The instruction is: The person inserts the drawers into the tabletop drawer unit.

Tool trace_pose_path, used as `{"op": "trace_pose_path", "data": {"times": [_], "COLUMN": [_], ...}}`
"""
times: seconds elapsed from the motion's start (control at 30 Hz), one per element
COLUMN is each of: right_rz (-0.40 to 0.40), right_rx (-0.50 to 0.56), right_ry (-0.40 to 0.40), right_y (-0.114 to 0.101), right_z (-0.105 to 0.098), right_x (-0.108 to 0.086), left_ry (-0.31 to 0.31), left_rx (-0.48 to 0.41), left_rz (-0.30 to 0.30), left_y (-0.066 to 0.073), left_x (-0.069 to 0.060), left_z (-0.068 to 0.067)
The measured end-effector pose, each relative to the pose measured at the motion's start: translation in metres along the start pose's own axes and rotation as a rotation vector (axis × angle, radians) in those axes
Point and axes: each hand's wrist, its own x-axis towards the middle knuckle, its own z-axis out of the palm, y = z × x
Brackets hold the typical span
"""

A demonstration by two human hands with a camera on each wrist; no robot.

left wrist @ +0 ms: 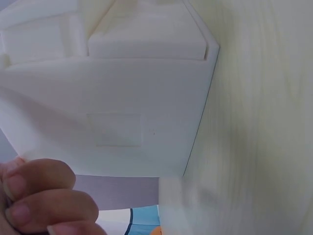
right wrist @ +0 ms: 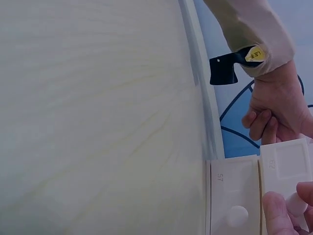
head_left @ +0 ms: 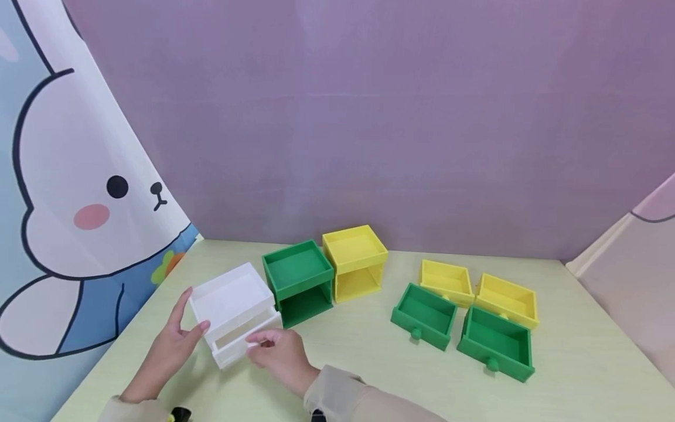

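Observation:
A white two-drawer cabinet (head_left: pixel 232 298) stands at the left of the table. My left hand (head_left: pixel 167 346) grips its top, the thumb at the near corner and a finger at the far left edge; curled fingers (left wrist: pixel 51 198) show beside the cabinet's flat side (left wrist: pixel 115 129). At the front, my right hand (head_left: pixel 285 356) pinches the round knob (right wrist: pixel 296 204) of one white drawer (right wrist: pixel 283 164), which sticks out partway from the cabinet. Beside it in the right wrist view, the other white drawer (right wrist: pixel 235 183) has its own knob (right wrist: pixel 237 216), untouched.
Right of the white cabinet stand a green cabinet (head_left: pixel 297 269) and a yellow cabinet (head_left: pixel 355 249), both without drawers. Farther right lie two green drawers (head_left: pixel 424 315) (head_left: pixel 498 340) and two yellow drawers (head_left: pixel 447 278) (head_left: pixel 507 298). A purple backdrop (head_left: pixel 369 129) rises behind the table.

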Motion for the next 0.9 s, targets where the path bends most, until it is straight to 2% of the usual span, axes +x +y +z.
{"op": "trace_pose_path", "data": {"times": [0.27,0.53,0.9], "right_rz": [0.016,0.031,0.071], "right_rx": [0.002,0.006,0.001], "right_ry": [0.013,0.023,0.079], "right_y": [-0.0065,-0.0076,-0.0088], "right_z": [0.0039,0.0038,0.0085], "right_x": [0.0050,0.0066,0.0078], "left_ry": [-0.005,-0.015,-0.033], "left_rx": [0.003,-0.008,0.022], "left_rz": [0.007,0.010,0.004], "left_y": [-0.0030,-0.0023,-0.0038], "left_x": [0.0015,0.0035,0.0040], "left_z": [-0.0033,-0.0005,-0.0001]}}
